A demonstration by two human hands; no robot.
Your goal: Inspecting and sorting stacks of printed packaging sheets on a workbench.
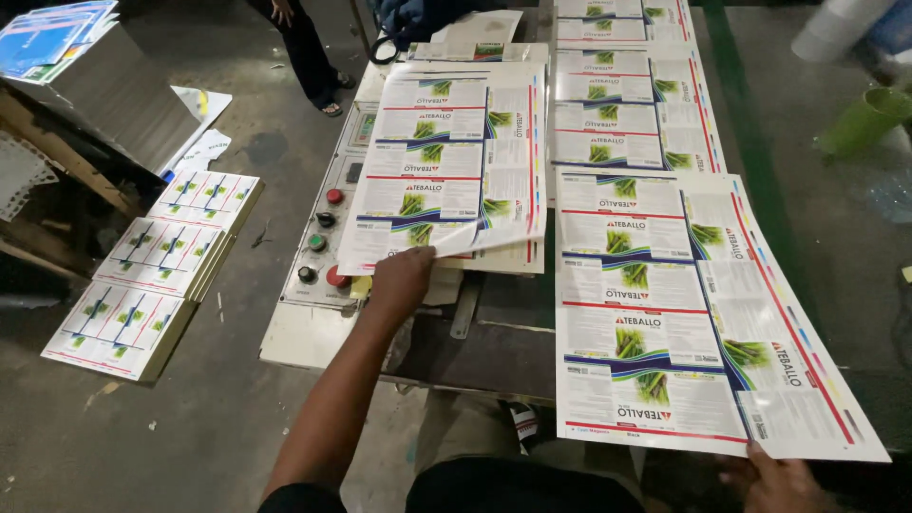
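My left hand (401,278) grips the near edge of the top printed sheet (446,161) on a stack of white sheets with green plant pictures and red lines; that edge is curled up off the stack. My right hand (774,480) holds the near corner of a second large printed sheet (684,313), which lies slanted over the machine's table, its near end hanging past the edge. More sheets of the same print (627,85) lie beyond it.
A grey control panel (323,237) with red, green and black buttons sits left of the stack. Three piles of printed sheets (152,275) lie on the concrete floor at left. Another person's legs (309,57) stand at the top. A green tube (864,119) lies at right.
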